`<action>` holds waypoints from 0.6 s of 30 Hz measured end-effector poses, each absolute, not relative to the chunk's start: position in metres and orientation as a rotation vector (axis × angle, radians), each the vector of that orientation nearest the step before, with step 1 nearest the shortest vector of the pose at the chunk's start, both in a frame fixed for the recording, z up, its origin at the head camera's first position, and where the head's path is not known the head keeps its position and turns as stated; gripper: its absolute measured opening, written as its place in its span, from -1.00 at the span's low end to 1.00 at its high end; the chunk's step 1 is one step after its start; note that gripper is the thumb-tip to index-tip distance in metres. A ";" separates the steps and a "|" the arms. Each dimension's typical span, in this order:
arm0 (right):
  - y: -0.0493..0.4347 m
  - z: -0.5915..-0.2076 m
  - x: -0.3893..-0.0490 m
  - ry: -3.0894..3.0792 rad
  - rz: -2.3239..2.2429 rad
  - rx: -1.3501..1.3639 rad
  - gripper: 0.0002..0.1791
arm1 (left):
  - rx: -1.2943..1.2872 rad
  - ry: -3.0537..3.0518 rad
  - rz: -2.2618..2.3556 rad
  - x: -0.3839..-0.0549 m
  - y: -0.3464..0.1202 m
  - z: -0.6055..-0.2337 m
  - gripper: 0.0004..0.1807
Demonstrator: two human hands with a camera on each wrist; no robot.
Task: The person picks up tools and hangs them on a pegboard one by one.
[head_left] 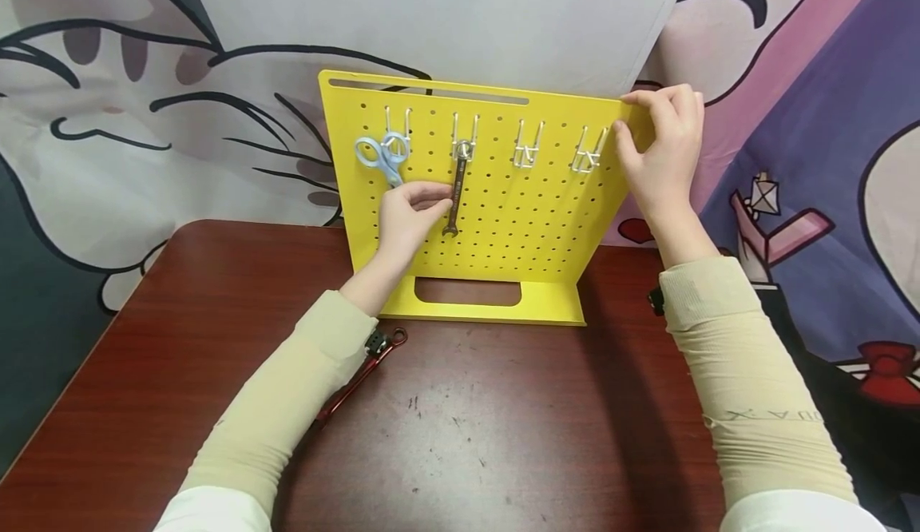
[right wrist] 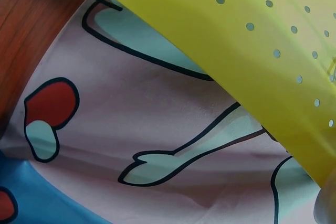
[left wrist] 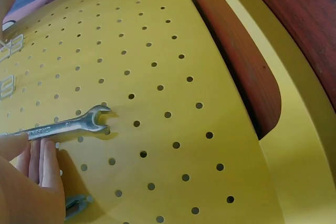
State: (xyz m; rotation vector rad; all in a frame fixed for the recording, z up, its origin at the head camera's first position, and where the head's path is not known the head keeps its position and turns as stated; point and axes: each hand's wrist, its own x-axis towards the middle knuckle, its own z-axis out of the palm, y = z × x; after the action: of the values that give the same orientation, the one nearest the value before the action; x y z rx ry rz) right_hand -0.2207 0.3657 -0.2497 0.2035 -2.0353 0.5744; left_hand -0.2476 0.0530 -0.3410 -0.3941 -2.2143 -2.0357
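Steel wrench (head_left: 458, 184) runs roughly twelve-to-six, at two o'clock from my nearer left hand (head_left: 408, 216), pinching it; my right hand (head_left: 667, 156) grips the board (head_left: 506, 204).

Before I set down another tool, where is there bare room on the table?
Bare table lies before the yellow pegboard, right of the red tool, and left of the left sleeve. Crowded: the pegboard's upper left, with scissors, held wrench and left hand.
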 end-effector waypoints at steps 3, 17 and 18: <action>0.366 -0.248 -0.220 -2.032 0.574 0.206 -0.71 | -0.397 -2.224 -2.010 -0.245 0.049 -0.342 -0.75; 0.366 -0.248 -0.220 -2.043 0.594 0.175 -0.73 | -0.464 -2.468 -1.837 -0.218 -0.016 -0.362 -0.71; 0.366 -0.248 -0.220 -2.043 0.594 0.177 -0.73 | -0.467 -2.496 -1.807 -0.215 -0.023 -0.365 -0.71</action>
State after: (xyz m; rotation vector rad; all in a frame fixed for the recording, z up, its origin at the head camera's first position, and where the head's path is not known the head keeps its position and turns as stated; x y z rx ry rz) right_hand -0.2199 0.3663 -0.2483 0.1770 -2.0432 0.5942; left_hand -0.2154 -0.0231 -0.3645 -0.4666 -2.4965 -1.8073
